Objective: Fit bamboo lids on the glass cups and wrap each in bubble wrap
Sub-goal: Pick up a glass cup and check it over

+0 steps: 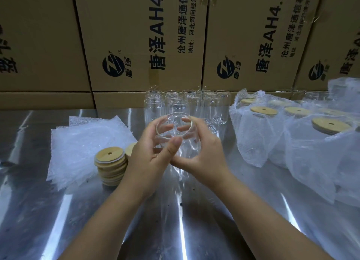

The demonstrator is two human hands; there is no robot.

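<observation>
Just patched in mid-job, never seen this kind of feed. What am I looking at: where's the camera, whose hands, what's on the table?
No machine here: one camera on a person's head looks down at their two bare hands. The left hand and right hand both grip a lidless clear glass cup, its mouth tipped toward the camera. On the shiny metal table, a pile of bubble wrap sheets and a stack of round bamboo lids lie at left. Empty glass cups cluster behind the hands. Lidded cups in bubble wrap stand at right. Brown cardboard boxes stand behind.
</observation>
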